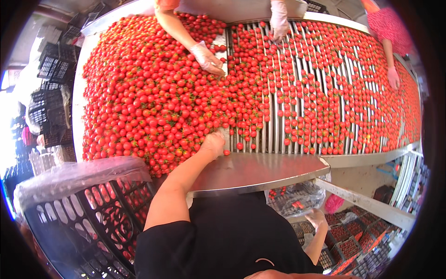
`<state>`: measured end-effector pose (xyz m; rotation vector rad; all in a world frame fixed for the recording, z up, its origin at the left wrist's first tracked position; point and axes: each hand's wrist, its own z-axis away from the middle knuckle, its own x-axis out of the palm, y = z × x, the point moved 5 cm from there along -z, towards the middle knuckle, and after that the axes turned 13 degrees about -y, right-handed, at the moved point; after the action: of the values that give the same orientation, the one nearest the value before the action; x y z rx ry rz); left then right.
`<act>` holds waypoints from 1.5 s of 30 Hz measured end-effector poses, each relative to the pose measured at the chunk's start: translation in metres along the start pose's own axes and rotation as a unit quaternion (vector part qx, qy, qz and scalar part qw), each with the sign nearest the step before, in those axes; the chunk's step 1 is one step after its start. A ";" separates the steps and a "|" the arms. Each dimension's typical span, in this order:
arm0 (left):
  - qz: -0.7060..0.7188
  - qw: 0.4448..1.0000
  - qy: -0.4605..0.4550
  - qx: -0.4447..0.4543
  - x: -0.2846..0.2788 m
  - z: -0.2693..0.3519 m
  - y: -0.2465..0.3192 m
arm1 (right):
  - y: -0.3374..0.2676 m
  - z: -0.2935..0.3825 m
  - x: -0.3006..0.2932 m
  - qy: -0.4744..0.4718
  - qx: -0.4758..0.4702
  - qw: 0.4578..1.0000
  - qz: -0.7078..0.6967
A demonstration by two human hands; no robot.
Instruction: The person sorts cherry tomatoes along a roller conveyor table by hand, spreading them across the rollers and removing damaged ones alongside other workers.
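A deep heap of red cherry tomatoes (150, 101) with green stems spreads before me and thins out over the metal roller conveyor (277, 136). My left hand (214, 143) reaches to the near edge of the heap, where the rollers begin. Its fingers point away from me and are partly hidden, so I cannot tell whether they hold a tomato. Below the steel ledge (254, 169), at my right side, my right hand (316, 219) is beside a container lined with clear plastic (296, 200). A few tomatoes lie in that container. What the right fingers hold is unclear.
Across the conveyor, a person's gloved hands (208, 60) work among the tomatoes; another person's hand (393, 77) is at far right. A tilted black plastic crate (87, 223) stands at my left. Crates of tomatoes (348, 247) cover the floor at right. A metal bar (369, 204) extends there.
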<state>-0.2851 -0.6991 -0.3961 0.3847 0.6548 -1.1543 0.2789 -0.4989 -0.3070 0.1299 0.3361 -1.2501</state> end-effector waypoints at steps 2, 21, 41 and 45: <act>0.083 0.996 -0.029 0.026 -0.009 0.007 0.001 | -0.088 0.033 -0.016 -0.052 -0.112 0.978 -0.170; 0.190 0.972 0.138 -0.005 -0.027 -0.050 -0.025 | -0.476 -0.209 -0.213 0.268 -0.405 0.871 -0.078; 0.234 0.961 0.130 0.072 0.000 -0.047 -0.039 | -0.489 -0.211 -0.148 0.155 -0.420 0.874 0.191; 0.196 0.967 0.149 0.064 0.024 -0.054 -0.038 | -0.525 -0.243 -0.240 0.302 -0.390 0.870 0.022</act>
<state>-0.3292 -0.6986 -0.4505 0.7732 0.7257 -0.7669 -0.3259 -0.3795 -0.4146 -0.1755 1.3509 -0.9181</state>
